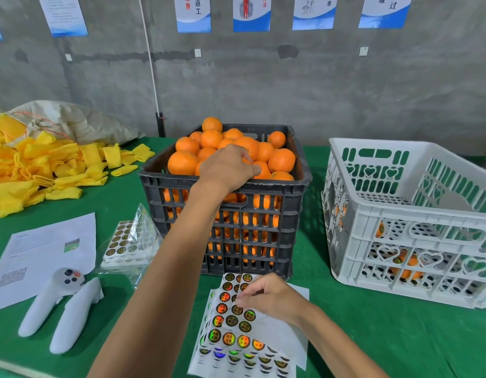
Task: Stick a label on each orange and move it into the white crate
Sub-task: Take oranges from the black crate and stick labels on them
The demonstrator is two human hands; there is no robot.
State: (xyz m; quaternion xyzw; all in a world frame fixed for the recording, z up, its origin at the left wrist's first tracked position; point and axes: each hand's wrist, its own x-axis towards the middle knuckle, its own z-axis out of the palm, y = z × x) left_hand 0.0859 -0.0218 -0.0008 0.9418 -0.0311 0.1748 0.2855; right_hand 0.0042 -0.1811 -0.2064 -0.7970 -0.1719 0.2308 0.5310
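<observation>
Both grips are at work: the left hand reaches forward into the black crate, its fingers curled down over an orange near the front rim, though how firmly it holds the fruit cannot be told because the fingertips are hidden behind the hand. Around that hand the pile of oranges rises above the crate's rim, and more fruit shows through the slots in the wall below the wrist. The right hand is low and close to the person, fingers bent and pinching at a round label on the top sheet of a stack of label sheets lying on the green surface. Off to the right of this hand stands the white crate, with a few labelled oranges visible through its side openings at the bottom. To the left of the left forearm lie more label sheets in a clear plastic bag, a printed paper and a white controller. Farther left and back sits a heap of yellow foam sleeves beside a cloth sack.
</observation>
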